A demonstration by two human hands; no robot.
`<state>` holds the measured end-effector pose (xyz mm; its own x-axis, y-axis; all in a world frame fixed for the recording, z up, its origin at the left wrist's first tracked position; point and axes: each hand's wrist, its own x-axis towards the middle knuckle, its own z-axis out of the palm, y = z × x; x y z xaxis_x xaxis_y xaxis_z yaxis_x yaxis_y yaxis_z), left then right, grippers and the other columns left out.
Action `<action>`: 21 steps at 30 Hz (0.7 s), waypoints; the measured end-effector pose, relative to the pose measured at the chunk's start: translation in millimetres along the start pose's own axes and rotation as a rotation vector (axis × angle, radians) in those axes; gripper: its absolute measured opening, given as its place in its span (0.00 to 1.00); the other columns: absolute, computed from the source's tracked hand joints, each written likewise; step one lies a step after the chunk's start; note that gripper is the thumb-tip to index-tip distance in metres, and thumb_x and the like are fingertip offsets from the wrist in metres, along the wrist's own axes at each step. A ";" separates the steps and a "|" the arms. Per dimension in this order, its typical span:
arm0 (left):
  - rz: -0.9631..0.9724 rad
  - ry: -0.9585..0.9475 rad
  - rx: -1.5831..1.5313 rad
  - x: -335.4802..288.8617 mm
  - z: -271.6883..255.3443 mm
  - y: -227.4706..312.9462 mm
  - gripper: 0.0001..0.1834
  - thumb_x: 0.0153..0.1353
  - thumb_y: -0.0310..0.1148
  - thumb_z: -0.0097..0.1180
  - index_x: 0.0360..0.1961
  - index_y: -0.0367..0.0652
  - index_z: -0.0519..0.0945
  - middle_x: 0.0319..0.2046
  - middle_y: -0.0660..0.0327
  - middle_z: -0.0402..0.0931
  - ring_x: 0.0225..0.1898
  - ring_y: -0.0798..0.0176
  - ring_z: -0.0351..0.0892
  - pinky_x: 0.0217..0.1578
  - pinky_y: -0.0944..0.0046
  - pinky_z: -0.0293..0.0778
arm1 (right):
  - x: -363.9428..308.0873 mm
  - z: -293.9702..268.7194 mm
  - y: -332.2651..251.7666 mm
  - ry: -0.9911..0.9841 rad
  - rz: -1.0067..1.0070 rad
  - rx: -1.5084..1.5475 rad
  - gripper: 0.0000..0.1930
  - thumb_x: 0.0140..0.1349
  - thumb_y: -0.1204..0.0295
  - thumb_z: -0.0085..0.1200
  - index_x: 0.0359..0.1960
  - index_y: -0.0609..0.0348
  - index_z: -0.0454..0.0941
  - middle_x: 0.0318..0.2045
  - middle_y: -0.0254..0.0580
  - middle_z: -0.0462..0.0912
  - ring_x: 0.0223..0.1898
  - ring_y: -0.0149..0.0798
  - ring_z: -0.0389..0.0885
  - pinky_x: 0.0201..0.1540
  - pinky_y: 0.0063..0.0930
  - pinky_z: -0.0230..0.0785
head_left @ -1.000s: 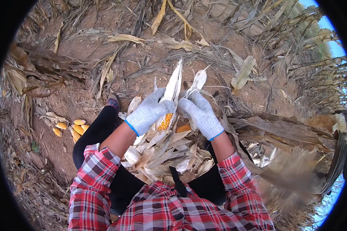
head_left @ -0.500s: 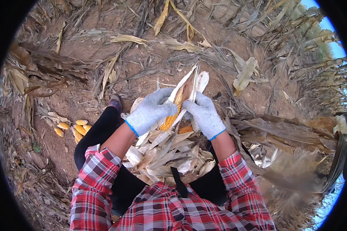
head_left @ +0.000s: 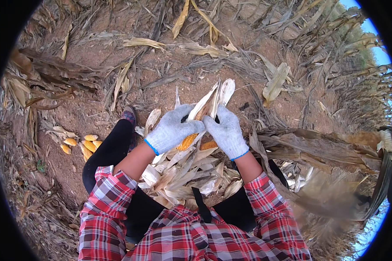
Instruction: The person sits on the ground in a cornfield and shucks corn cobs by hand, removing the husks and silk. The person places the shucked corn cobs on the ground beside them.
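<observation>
An ear of corn [head_left: 187, 142] is held between my two hands, in front of my lap. Yellow kernels show below the fingers, while pale dry husk leaves [head_left: 204, 103] stick up above them. My left hand [head_left: 172, 129], in a white knitted glove with a blue cuff, is closed around the ear's left side. On the other side my right hand [head_left: 225, 132], gloved the same way, grips the ear and its husk. The fingers of both hands meet over the middle of the ear and hide it. Another orange-yellow ear [head_left: 208, 145] lies just beneath, on the husks.
Loose husks [head_left: 183, 174] are heaped between my legs. Several bare yellow ears [head_left: 87, 150] lie on the soil to the left, beside my black-trousered leg [head_left: 111, 141]. Dry stalks and leaves [head_left: 309, 150] stretch across the right; more leaf litter [head_left: 274, 85] covers the ground ahead.
My hands have closed in on each other over the ear, covering most of the kernels that showed. The husk leaves have drawn together and their tips sit lower.
</observation>
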<state>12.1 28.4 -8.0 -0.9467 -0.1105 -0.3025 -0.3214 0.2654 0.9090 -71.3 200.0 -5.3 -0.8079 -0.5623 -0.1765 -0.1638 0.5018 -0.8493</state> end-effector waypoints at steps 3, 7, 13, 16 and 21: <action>0.026 -0.056 -0.043 -0.9 -3.5 13.0 0.31 0.56 0.44 0.64 0.55 0.33 0.75 0.46 0.46 0.78 0.47 0.52 0.79 0.50 0.58 0.72 | -1.0 -1.5 -9.3 -0.002 0.005 0.151 0.13 0.59 0.68 0.55 0.41 0.65 0.77 0.31 0.53 0.82 0.33 0.41 0.81 0.39 0.35 0.72; 0.008 -0.110 -0.034 -4.9 -3.4 30.2 0.28 0.55 0.43 0.65 0.51 0.33 0.77 0.45 0.46 0.78 0.46 0.50 0.79 0.49 0.56 0.72 | 1.2 3.2 -4.6 0.012 0.067 0.198 0.13 0.60 0.69 0.53 0.43 0.64 0.77 0.32 0.53 0.83 0.36 0.42 0.82 0.42 0.36 0.72; 0.096 0.034 0.054 -3.8 7.2 3.5 0.25 0.57 0.42 0.63 0.50 0.35 0.77 0.43 0.47 0.76 0.45 0.45 0.77 0.49 0.55 0.72 | 7.3 15.3 -0.7 0.038 0.110 0.185 0.13 0.61 0.74 0.50 0.46 0.66 0.77 0.35 0.44 0.83 0.37 0.34 0.80 0.41 0.30 0.72; 0.024 0.005 0.083 -4.4 5.1 13.8 0.24 0.57 0.42 0.62 0.49 0.36 0.77 0.43 0.47 0.76 0.46 0.44 0.76 0.49 0.54 0.71 | 7.3 19.5 0.5 0.069 0.117 0.229 0.13 0.60 0.77 0.50 0.46 0.67 0.77 0.35 0.40 0.83 0.37 0.30 0.79 0.40 0.27 0.72; 0.471 0.286 0.292 0.9 22.7 -3.4 0.19 0.51 0.35 0.64 0.43 0.36 0.80 0.23 0.58 0.76 0.23 0.66 0.73 0.29 0.63 0.73 | 10.8 30.5 24.1 0.173 0.175 0.307 0.13 0.62 0.79 0.46 0.48 0.66 0.75 0.37 0.43 0.82 0.38 0.33 0.79 0.42 0.29 0.73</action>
<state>11.9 49.2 -17.9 -0.9584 -0.1588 0.2373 0.0990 0.5947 0.7978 -66.7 186.0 -42.9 -0.8964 -0.3536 -0.2674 0.1404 0.3456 -0.9278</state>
